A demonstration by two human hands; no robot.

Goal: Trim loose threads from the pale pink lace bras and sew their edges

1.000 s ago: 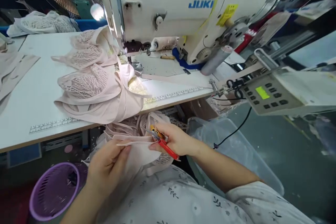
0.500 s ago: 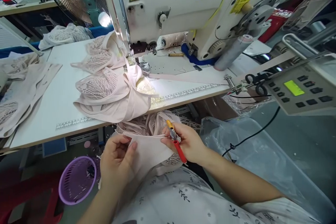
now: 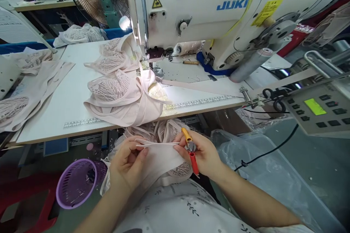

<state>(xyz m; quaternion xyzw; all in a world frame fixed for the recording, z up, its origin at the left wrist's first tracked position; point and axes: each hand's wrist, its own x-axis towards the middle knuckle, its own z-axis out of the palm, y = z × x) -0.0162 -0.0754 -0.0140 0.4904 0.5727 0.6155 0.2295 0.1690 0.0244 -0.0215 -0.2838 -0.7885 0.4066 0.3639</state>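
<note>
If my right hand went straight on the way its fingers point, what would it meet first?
The pale fabric comes first; your right hand is pinching its edge. Past that, leftward, it would probably meet your left hand, though depth is unclear.

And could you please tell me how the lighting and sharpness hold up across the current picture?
Head view: the round light by the sewing machine glares nearly white; head view, lower left: the floor around the purple basket is dim; head view, centre: the left hand, right hand and red-and-yellow tool look fairly sharp.
</note>
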